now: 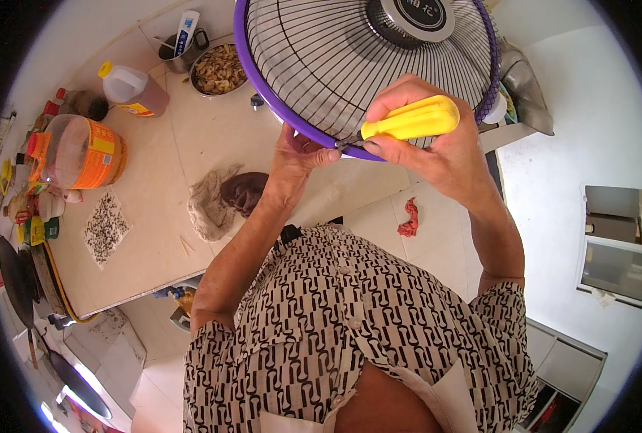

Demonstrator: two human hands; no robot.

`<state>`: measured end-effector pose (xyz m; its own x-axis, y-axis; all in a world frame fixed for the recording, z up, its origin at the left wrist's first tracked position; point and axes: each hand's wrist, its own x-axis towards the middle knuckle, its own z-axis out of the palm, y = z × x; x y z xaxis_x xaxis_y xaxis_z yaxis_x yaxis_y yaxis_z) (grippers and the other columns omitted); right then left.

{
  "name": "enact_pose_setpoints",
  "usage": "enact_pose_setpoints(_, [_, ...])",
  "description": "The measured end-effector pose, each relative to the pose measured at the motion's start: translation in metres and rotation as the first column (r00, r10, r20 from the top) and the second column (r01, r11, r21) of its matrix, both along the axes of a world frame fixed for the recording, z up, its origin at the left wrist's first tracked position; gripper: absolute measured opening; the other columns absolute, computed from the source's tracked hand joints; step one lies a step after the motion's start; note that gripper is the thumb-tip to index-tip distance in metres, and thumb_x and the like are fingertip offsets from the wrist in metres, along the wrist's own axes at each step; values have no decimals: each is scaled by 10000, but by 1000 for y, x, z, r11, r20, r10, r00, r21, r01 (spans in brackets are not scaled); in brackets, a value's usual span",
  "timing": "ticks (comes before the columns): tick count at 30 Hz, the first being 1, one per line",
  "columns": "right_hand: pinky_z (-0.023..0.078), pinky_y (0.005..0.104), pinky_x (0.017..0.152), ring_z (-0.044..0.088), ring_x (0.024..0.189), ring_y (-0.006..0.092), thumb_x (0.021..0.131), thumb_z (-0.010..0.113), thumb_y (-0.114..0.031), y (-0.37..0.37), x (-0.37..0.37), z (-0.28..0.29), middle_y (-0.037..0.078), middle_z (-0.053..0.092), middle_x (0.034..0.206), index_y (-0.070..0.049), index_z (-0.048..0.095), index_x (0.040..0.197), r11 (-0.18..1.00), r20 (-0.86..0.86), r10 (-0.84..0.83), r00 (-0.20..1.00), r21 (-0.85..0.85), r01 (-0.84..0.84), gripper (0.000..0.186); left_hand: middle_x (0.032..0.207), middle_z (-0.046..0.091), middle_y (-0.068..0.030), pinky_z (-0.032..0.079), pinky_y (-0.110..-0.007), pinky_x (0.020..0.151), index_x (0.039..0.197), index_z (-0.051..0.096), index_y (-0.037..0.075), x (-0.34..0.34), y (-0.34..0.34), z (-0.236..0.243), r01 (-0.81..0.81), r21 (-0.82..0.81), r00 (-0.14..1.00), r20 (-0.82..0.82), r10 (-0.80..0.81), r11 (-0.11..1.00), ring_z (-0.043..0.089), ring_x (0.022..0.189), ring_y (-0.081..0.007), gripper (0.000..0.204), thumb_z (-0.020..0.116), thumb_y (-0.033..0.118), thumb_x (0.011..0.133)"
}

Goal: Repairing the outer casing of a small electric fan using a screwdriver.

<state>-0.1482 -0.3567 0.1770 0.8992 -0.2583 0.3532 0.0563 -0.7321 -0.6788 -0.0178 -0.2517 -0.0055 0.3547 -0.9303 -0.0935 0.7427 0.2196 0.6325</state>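
A round fan-like appliance with a black wire guard (314,68) and a purple rim (259,83) fills the upper middle, with a silver hub at its centre. My left hand (296,162) grips the rim's lower edge, its thumb beside a small dark fastener. My right hand (444,166) is closed round a screwdriver with a yellow handle (415,115); its shaft reaches the rim just by my left thumb, though whether the tip is seated in anything is too small to tell.
A tiled counter (148,245) holds bottles (137,97), a large orange-labelled jug (83,162), a bowl of food (218,72), crumpled cloths (213,206) and a speckled square (106,227). Pans (18,281) stand at left. A red scrap (409,220) lies on light tiles below the appliance.
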Motion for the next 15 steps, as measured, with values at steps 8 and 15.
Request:
enact_pose_setpoints(8, [523,244,626,643,744,120,787,786,-66,4,3,3,42,655,916,-39,664,974,1000,-19,6,1000,-6,-6,224,1350,548,-101,481,-376,1065,1440,338,86,-1,2,-3,-17,27,999,48,16,999,549,1238,-238,994,896,-31,626])
enact_pose_setpoints(15, [524,242,627,652,753,122,787,786,-64,5,3,-1,43,656,919,-36,660,989,999,-35,34,999,14,-33,240,1359,540,-112,448,-405,1099,1449,320,90,4,4,-4,57,96,997,48,-61,994,531,1267,-256,1009,893,-39,628])
